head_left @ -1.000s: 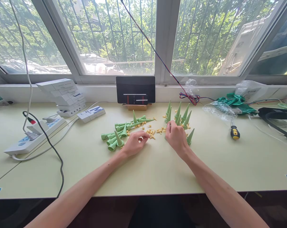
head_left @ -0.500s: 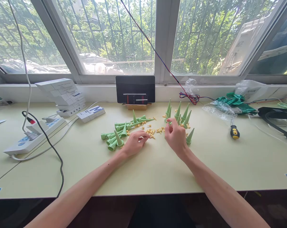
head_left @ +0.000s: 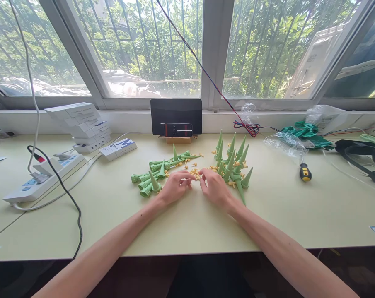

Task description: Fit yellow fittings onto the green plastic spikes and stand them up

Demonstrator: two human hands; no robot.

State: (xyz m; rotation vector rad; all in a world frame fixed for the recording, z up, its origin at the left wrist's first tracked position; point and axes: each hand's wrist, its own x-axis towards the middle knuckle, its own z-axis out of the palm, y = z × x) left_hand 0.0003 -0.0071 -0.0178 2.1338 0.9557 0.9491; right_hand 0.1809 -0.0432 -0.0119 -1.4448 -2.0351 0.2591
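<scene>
My left hand (head_left: pixel 176 186) rests on the table beside a loose pile of small yellow plastic pieces (head_left: pixel 194 170). Its fingers are loosely bent and apart, with nothing visible in them. Opposite, my right hand (head_left: pixel 216 187) reaches to the pile's near right side, thumb and forefinger apart; its other fingers are partly hidden. Left of the pile lie several hollow green plastic cones (head_left: pixel 146 191), a few of them upright. Right of my right hand stands a cluster of green cones (head_left: pixel 230 165) with yellow pieces around their bases. One green cone (head_left: pixel 240 192) lies pointing toward me.
A phone (head_left: pixel 177 129) leans before a black tablet (head_left: pixel 176 109) at the back. White boxes (head_left: pixel 81 120), a power strip (head_left: pixel 44 178) and cables are on the left. To the right are a screwdriver (head_left: pixel 305 173), clear plastic wrap (head_left: pixel 283 142) and a black strap (head_left: pixel 355 149).
My right hand has moved left and toward me, from the standing cones to the yellow pieces. A green cone now lies at the cluster's near side. My left hand has barely moved.
</scene>
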